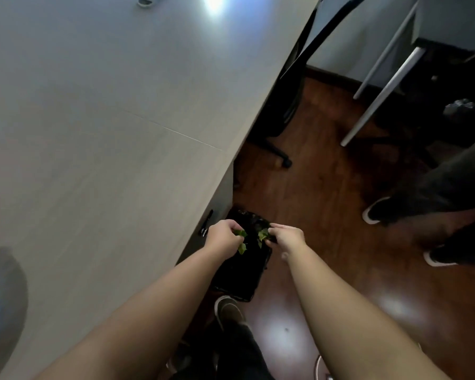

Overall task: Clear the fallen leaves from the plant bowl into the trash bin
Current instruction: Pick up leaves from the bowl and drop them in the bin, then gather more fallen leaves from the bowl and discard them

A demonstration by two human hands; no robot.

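Both my hands hover over a black trash bin [242, 272] that stands on the floor beside the table's end. My left hand [222, 235] pinches green leaves [241, 239], one of them dangling below the fingers. My right hand [285, 237] pinches another green leaf [263, 235] above the bin's opening. The bin is lined with a dark bag. At the far left edge, a grey rounded shape [6, 297] on the table may be the plant bowl; it is blurred and mostly cut off.
The pale table [107, 119] fills the left half, with a small object [146, 1] at its far end. A black office chair [285, 105] stands beyond the bin. Another person's shoes [376, 212] and dark trousers are at the right, on the wooden floor. My own shoe [228, 311] is below the bin.
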